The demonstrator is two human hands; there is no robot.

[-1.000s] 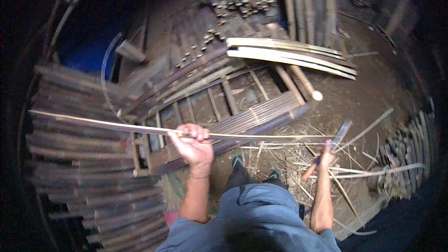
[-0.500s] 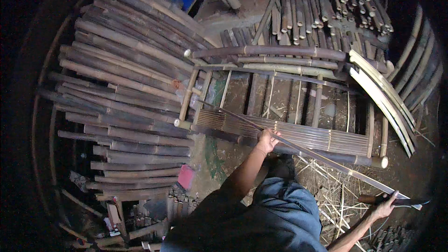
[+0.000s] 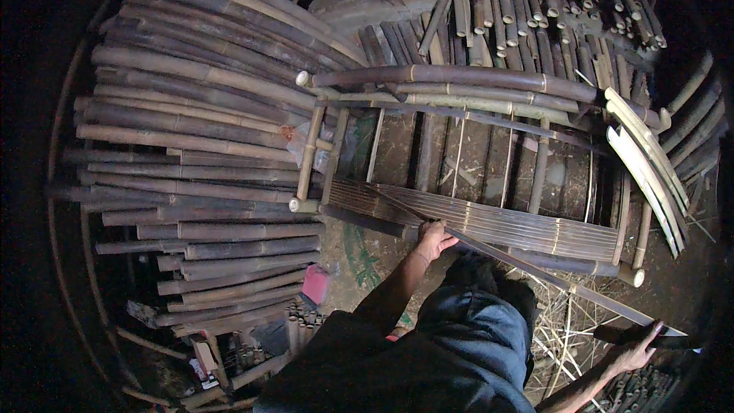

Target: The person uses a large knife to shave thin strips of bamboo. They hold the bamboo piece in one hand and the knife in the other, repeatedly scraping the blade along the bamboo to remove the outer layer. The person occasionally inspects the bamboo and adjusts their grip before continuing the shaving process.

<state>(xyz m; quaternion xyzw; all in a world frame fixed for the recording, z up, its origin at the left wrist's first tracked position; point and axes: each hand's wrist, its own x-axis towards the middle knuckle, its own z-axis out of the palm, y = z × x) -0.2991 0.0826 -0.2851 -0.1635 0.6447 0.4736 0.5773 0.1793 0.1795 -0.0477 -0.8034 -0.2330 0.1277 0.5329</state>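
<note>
A long, thin bamboo strip (image 3: pixel 520 261) slants from the slatted frame down to the lower right. My left hand (image 3: pixel 434 242) is closed around its middle, at the frame's near edge. At the strip's right end, my right hand (image 3: pixel 636 353) is closed on a dark knife (image 3: pixel 673 341) that lies against the strip. The fingers hide part of the knife. Beyond my left hand is a bamboo frame (image 3: pixel 474 112) with round poles and crosspieces. Several narrow bamboo slats (image 3: pixel 505 223) lie side by side along its near side.
Stacked bamboo poles (image 3: pixel 206 115) fill the left side. More cut poles (image 3: pixel 512 0) lie at the back. Pale split bamboo pieces (image 3: pixel 646 176) lean at the frame's right end. Thin shavings (image 3: pixel 562 321) litter the ground by my legs. A pink object (image 3: pixel 315 283) sits near the left stack.
The view has shifted slightly, so the frame sits a little lower and farther right. Both hands keep hold, and the strip's right end has dropped slightly in the picture.
</note>
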